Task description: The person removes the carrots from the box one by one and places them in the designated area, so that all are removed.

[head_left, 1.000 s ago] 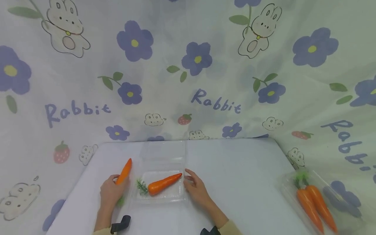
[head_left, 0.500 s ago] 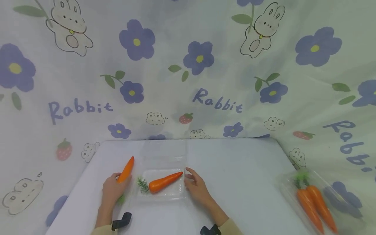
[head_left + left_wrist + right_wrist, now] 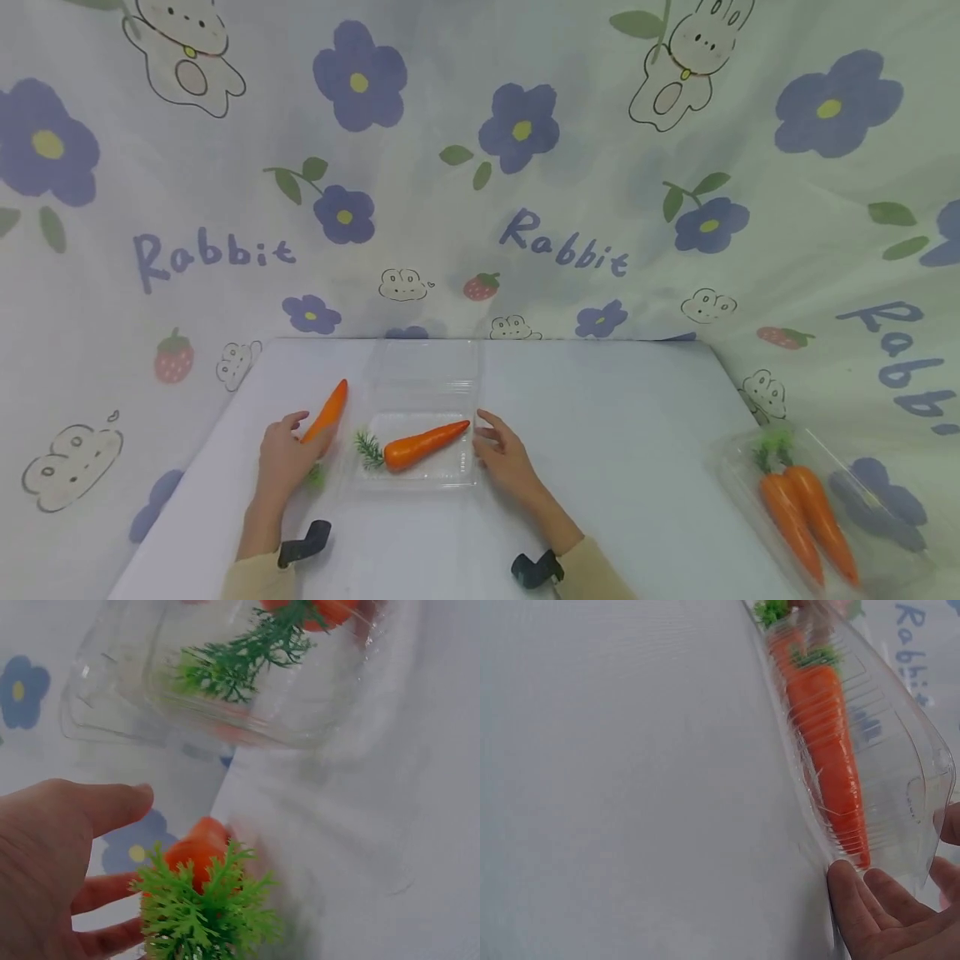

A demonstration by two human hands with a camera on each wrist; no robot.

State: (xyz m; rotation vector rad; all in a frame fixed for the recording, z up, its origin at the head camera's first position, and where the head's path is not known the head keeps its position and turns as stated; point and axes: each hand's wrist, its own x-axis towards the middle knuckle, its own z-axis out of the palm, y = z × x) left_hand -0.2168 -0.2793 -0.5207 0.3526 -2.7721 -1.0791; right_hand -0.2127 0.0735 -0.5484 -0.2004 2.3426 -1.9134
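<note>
In the head view an orange carrot [image 3: 426, 445] with a dark green feathery top lies in an open clear plastic clamshell box [image 3: 420, 483]. Just left of the box, a second carrot [image 3: 330, 408] lies slanted on the table, with a light green top [image 3: 206, 907]. My left hand [image 3: 285, 454] is at this carrot; the left wrist view shows the thumb lifted off it and the fingers loosely behind it. My right hand [image 3: 510, 458] is at the box's right side, its extended fingertips [image 3: 889, 889] right at the clear wall and lower corner.
The box's clear lid [image 3: 427, 362] stands folded back behind it. At the right edge of the white table [image 3: 622, 467], another clear box [image 3: 885, 567] holds two carrots [image 3: 806, 517]. A rabbit-and-flower curtain [image 3: 420, 167] hangs behind and along both sides.
The head view has tilted down slightly, so everything sits higher in it. My left hand's fingers look a little more spread beside the carrot. My right hand stays at the box.
</note>
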